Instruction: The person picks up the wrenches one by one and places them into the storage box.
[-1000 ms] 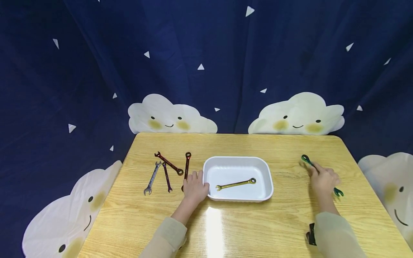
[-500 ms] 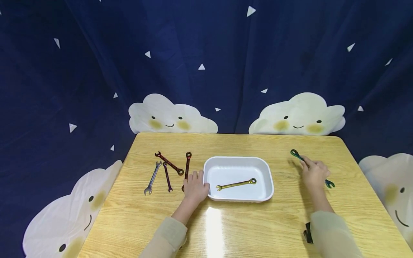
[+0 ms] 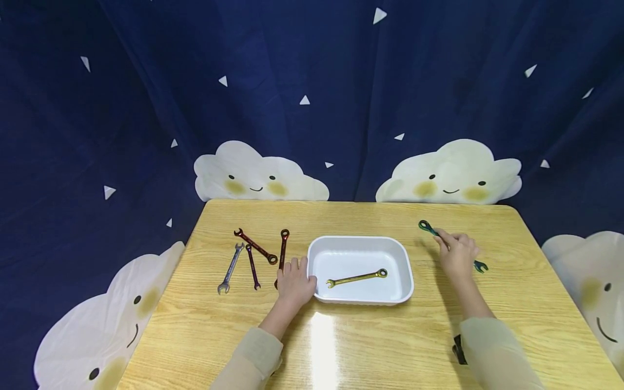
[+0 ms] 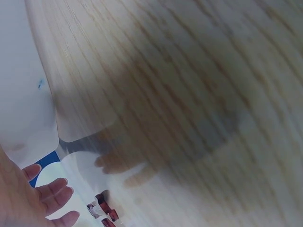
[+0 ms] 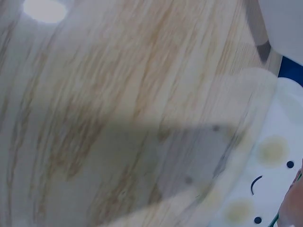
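My right hand (image 3: 458, 257) grips a green combination wrench (image 3: 426, 226) by its middle, over the table to the right of a white plastic bin (image 3: 410, 271). The wrench's ring end points to the back left, and its open end shows past the hand. In the bin lies a gold combination wrench (image 3: 357, 279). My left hand (image 3: 296, 281) rests at the bin's left wall, thumb at the rim; in the left wrist view its fingers (image 4: 57, 198) are loosely extended. Beside this hand lies a red wrench (image 3: 283, 249), its lower part mostly hidden.
Farther left on the wooden table (image 3: 380, 346) lie another red wrench (image 3: 255, 246), a small purple wrench (image 3: 253, 268) and a silver wrench (image 3: 231, 269). A dark blue curtain (image 3: 341, 97) with cloud prints hangs behind the table's back edge.
My right hand has carried the green wrench leftward and slightly back, closer to the bin. The left hand, the bin and the other wrenches have stayed in place.
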`<state>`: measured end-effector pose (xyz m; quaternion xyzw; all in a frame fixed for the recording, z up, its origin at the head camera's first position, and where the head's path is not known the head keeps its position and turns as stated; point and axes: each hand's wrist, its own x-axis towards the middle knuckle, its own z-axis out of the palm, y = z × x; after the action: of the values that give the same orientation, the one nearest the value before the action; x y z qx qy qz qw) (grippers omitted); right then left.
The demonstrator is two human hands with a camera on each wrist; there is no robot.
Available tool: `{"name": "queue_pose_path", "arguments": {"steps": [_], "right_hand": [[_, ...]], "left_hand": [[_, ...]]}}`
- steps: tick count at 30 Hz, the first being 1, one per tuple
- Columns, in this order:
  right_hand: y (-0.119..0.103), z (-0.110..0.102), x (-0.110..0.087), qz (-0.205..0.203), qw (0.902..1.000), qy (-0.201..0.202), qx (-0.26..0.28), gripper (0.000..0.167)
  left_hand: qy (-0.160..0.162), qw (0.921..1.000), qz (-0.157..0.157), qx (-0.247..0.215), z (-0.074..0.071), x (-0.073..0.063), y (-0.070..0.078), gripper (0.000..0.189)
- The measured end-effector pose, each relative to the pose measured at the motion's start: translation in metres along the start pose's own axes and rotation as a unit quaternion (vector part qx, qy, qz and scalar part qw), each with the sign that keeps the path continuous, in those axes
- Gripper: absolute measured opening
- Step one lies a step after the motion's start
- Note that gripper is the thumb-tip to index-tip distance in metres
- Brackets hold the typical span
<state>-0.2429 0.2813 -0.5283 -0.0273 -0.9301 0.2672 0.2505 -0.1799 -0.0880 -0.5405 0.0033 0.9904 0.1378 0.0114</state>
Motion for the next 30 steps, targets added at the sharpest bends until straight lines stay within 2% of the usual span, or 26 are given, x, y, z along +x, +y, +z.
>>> {"name": "queue_pose_path", "arguments": {"steps": [11,19,30], "right_hand": [[-0.027,0.013,0.002,-0.065,0.9969,0.029,0.033,0.023],[-0.041,0.022,0.002,-0.108,0.9928,0.031,0.041,0.024],[-0.063,0.031,-0.004,-0.124,0.9905,-0.011,0.059,0.024]], "left_hand": [[0.001,1.0000,-0.001,0.004,-0.001,0.000,0.001,0.044],[0.002,1.0000,-0.002,0.005,-0.001,0.000,0.001,0.046],[-0.001,1.0000,-0.002,0.006,-0.001,0.000,0.001,0.046]]}}
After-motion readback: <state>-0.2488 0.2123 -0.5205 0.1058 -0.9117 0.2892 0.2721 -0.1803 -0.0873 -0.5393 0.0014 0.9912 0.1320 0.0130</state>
